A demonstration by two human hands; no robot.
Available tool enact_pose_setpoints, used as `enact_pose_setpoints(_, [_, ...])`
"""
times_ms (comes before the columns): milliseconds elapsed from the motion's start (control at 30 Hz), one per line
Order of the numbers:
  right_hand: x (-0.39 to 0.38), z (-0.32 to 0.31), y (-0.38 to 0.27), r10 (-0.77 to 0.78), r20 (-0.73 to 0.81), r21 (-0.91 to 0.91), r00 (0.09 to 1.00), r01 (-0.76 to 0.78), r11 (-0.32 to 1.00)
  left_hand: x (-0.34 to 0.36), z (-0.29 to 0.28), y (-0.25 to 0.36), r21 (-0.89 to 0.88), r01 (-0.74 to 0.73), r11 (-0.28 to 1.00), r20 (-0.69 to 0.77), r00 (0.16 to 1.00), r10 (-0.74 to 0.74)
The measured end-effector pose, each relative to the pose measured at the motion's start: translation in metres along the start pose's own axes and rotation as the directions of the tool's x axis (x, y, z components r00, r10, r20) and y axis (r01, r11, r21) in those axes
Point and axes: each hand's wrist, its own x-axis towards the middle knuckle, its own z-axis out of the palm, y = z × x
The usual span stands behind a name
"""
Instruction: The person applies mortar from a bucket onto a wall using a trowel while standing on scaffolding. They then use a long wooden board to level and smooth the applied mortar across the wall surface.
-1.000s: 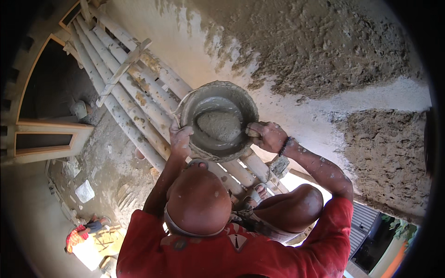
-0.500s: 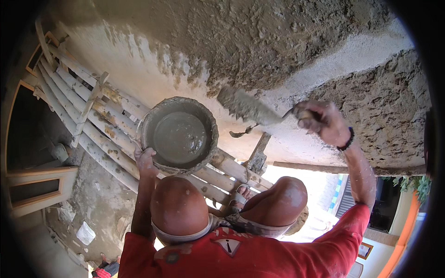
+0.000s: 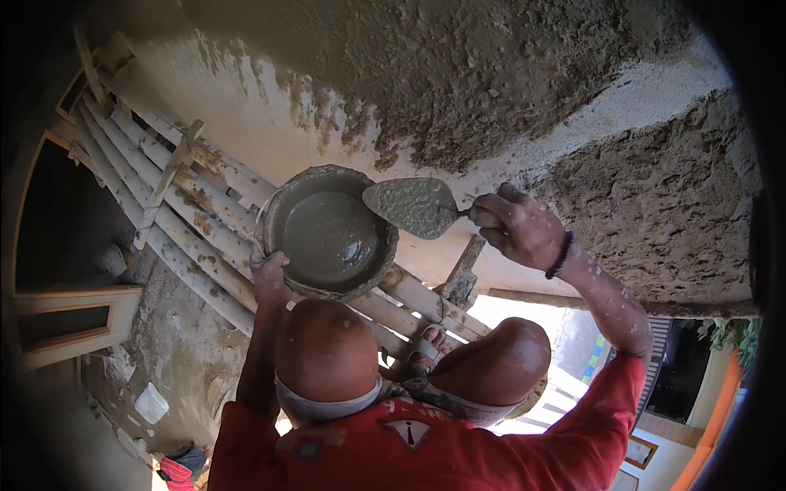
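Observation:
My left hand (image 3: 269, 277) is closed on the near left rim of a round bucket (image 3: 391, 252) crusted with mortar. Wet grey mortar (image 3: 323, 237) lies inside it, with a shiny patch on the right. In my right hand (image 3: 526, 228) is the handle of a pointing trowel (image 3: 417, 206), its blade coated with mortar. The trowel's tip reaches over the bucket's right rim; whether it touches the rim I cannot tell. Beyond both hands rises a wall (image 3: 458, 90) with rough wet mortar on its upper part and a paler bare band below.
A scaffold of pale poles (image 3: 205, 217) runs from far left to beneath me, with a crosspiece (image 3: 168, 184). My sandalled foot (image 3: 427, 348) rests on it. A wooden window frame (image 3: 78, 323) stands at left. Far below at lower left, a person (image 3: 182, 468) is partly visible.
My right hand and the trowel have moved left and down, bringing the blade to the bucket's rim with its face turned into view. The bucket appears slightly further right.

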Motion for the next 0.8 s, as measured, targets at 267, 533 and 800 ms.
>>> enact_pose_setpoints(267, [0.093,0.143,-0.037,-0.099,0.120,-0.305,0.988,0.132,0.943,-0.001,-0.013,-0.007,0.019,-0.052,0.998,-0.010,0.999,0.053])
enact_pose_setpoints(533, [0.100,0.159,-0.035,-0.241,0.126,0.247,0.962,0.205,0.947,-0.002,-0.010,-0.008,-0.014,-0.014,1.000,-0.061,0.998,0.013])
enact_pose_setpoints(800, [0.039,0.012,-0.029,-0.252,-0.186,0.251,0.950,0.294,0.922,0.004,-0.019,-0.004,0.023,0.017,1.000,-0.056,0.998,-0.016])
